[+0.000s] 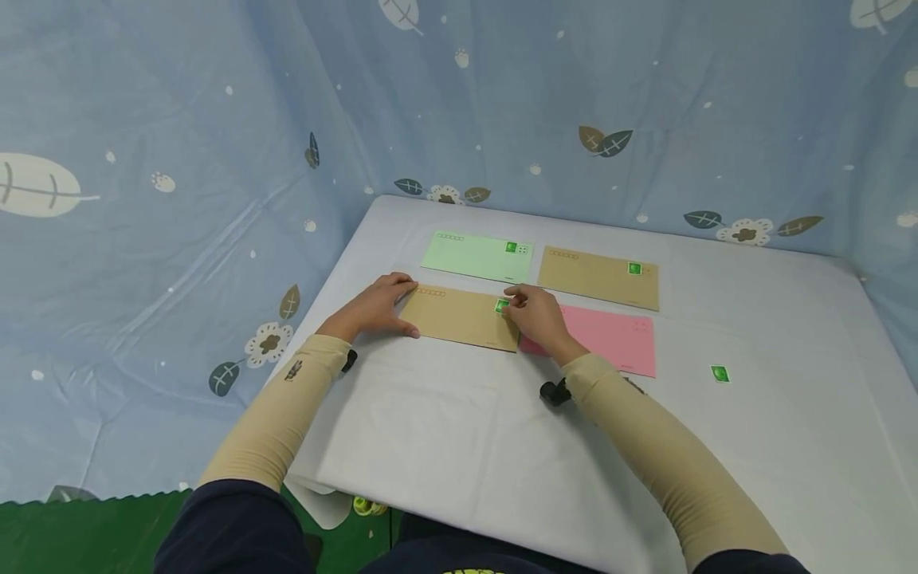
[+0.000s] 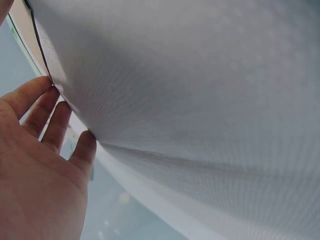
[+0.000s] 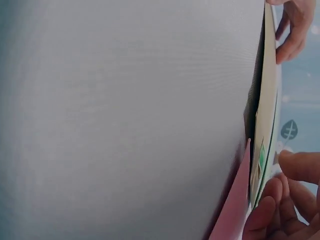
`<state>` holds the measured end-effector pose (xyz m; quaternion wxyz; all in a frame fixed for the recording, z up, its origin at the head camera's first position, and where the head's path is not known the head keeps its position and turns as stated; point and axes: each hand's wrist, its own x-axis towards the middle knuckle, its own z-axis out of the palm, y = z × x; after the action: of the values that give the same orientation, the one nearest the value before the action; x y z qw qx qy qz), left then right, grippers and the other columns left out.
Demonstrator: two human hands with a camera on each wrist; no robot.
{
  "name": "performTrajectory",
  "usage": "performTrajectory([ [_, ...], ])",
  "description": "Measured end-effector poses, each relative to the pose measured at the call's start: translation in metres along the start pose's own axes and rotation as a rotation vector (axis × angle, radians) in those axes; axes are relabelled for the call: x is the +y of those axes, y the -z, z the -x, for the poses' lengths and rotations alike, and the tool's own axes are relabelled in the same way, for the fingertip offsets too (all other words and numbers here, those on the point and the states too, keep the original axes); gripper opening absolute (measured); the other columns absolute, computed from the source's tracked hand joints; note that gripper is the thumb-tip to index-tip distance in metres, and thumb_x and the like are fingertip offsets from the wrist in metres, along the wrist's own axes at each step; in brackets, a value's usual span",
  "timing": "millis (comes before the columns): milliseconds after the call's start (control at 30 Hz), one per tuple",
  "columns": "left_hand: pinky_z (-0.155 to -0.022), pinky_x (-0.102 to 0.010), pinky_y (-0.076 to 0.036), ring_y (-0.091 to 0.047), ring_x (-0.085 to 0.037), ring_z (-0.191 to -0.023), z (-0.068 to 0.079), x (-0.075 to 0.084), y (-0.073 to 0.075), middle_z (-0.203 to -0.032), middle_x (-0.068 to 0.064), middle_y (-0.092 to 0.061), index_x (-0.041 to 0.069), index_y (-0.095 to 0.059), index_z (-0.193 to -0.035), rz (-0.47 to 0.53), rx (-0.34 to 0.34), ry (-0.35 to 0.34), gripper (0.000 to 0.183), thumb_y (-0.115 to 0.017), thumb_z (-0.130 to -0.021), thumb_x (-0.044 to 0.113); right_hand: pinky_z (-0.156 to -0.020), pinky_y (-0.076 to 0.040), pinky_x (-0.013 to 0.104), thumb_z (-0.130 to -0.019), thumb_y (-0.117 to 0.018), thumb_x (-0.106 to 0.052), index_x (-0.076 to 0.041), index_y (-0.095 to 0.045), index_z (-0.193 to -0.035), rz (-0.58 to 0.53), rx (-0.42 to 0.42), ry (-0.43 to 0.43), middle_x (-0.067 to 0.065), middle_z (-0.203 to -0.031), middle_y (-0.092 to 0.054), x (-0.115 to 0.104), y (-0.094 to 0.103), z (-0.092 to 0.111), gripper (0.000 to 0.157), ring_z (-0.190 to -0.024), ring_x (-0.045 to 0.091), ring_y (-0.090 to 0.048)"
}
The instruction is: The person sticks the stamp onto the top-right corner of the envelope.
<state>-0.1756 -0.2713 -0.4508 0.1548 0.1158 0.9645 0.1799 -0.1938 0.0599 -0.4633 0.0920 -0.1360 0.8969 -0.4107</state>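
Observation:
A brown envelope (image 1: pixel 459 319) lies flat near the table's left side. My left hand (image 1: pixel 383 305) rests at its left end, with thumb and fingers spread. At its upper right corner is a green stamp (image 1: pixel 501 305). Beside that stamp my right hand (image 1: pixel 538 317) has its thumb and fingers bent; in the right wrist view, the fingertips (image 3: pixel 286 159) appear apart from the stamp (image 3: pixel 261 159). Partly under my right hand lies a pink envelope (image 1: pixel 610 339) with no stamp visible. A loose green stamp (image 1: pixel 720 374) lies farther right.
Behind are a light green envelope (image 1: pixel 469 257) and another brown envelope (image 1: pixel 595 277), each bearing a green stamp. They lie on a white-covered table (image 1: pixel 430 422). A blue leaf-patterned curtain (image 1: pixel 502 96) hangs behind and to the left.

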Motion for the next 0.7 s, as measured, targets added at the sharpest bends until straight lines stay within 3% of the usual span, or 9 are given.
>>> performTrajectory([
  [167, -0.121, -0.046, -0.027, -0.028, -0.031, -0.147, -0.0007, -0.0025, -0.0011, -0.159, -0.012, -0.033, 0.004, -0.038, -0.157, -0.007, -0.003, -0.001, 0.114, -0.091, -0.069, 0.054, -0.084, -0.053, 0.038, -0.094, -0.070, -0.010, -0.004, -0.070, -0.126, 0.018, -0.023, 0.011, 0.011, -0.112, -0.064, -0.0009, -0.0021, 0.0005, 0.033, -0.100, 0.026, -0.061],
  [433, -0.121, -0.045, -0.028, -0.028, -0.030, -0.148, -0.0035, -0.0044, -0.0017, -0.160, -0.011, -0.032, 0.006, -0.037, -0.158, -0.012, -0.010, 0.002, 0.115, -0.090, -0.069, 0.057, -0.085, -0.054, 0.039, -0.094, -0.072, -0.009, -0.004, -0.072, -0.121, 0.077, -0.035, 0.021, 0.009, -0.111, -0.063, -0.0007, -0.0034, -0.0018, 0.027, -0.100, 0.025, -0.061],
  [700, -0.121, -0.045, -0.027, -0.027, -0.030, -0.148, -0.0052, -0.0071, -0.0027, -0.160, -0.011, -0.032, 0.006, -0.037, -0.158, -0.019, -0.008, 0.000, 0.116, -0.090, -0.068, 0.058, -0.096, -0.052, 0.043, -0.096, -0.069, -0.010, -0.006, -0.075, -0.120, 0.185, -0.060, 0.058, 0.011, -0.126, -0.064, -0.0009, -0.0047, -0.0056, 0.025, -0.109, 0.027, -0.062],
])
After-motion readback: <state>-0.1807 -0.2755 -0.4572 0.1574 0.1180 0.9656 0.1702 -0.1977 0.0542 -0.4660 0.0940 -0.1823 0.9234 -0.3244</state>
